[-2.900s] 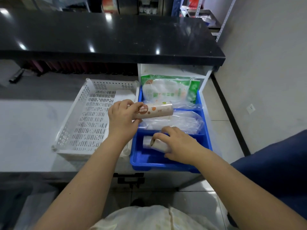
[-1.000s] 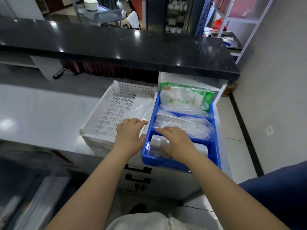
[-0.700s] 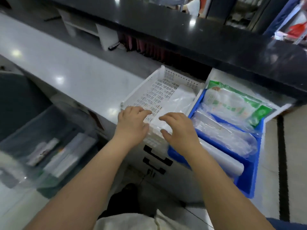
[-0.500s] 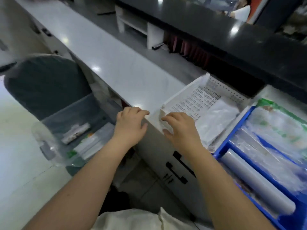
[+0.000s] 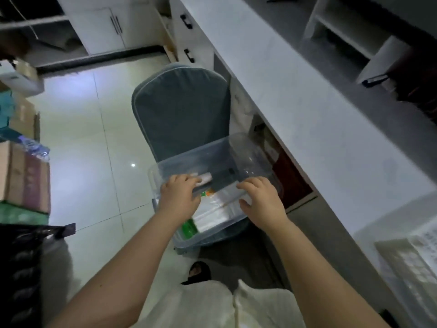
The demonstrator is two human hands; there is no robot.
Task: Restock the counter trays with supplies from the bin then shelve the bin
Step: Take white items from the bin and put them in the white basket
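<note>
A clear plastic bin [image 5: 250, 150] sits on the seat of a grey-blue chair [image 5: 182, 107] beside the counter. Inside lie clear plastic packets [image 5: 217, 209], a green packet [image 5: 189, 227] and a small white roll [image 5: 204, 177]. My left hand [image 5: 179, 196] reaches palm down into the bin, its fingertips at the white roll, gripping nothing that I can see. My right hand [image 5: 261, 200] hovers with spread fingers over the clear packets. The white perforated tray [image 5: 406, 261] shows at the lower right on the counter; the blue tray is out of view.
The long white counter [image 5: 319, 114] runs along the right, with open cupboard space beneath it next to the chair. Cardboard boxes [image 5: 23, 176] are stacked at the left and a black bag [image 5: 21, 268] sits at the lower left. Tiled floor lies between them.
My view has swung left and down, away from the counter trays. Both hands have left the tray's edge and dropped into the clear bin on the chair.
</note>
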